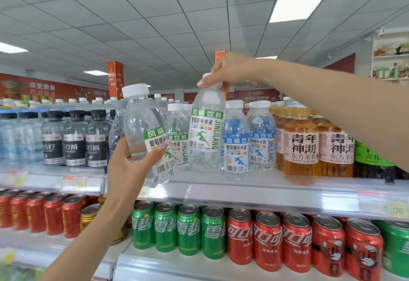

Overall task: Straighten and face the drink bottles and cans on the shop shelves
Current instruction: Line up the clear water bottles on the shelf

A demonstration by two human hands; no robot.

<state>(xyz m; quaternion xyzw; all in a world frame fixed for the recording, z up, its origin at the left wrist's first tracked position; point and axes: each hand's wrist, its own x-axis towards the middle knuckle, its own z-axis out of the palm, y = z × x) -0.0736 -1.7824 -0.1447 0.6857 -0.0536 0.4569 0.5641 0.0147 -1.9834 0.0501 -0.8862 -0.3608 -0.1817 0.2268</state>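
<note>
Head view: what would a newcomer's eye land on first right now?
Two clear green-label bottles in hand at centre: the left hand holds a tilted bottle in front of the upper shelf, while the right hand pinches the cap of an upright bottle. Below, green cans and red cans line the lower shelf.

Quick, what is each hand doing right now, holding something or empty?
Left hand: grips the tilted green-label bottle round its body.
Right hand: pinches the upright green-label bottle by its cap.

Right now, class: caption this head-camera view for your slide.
Left hand grips a tilted green-label bottle; right hand holds an upright bottle from above at the drinks shelf.
</note>
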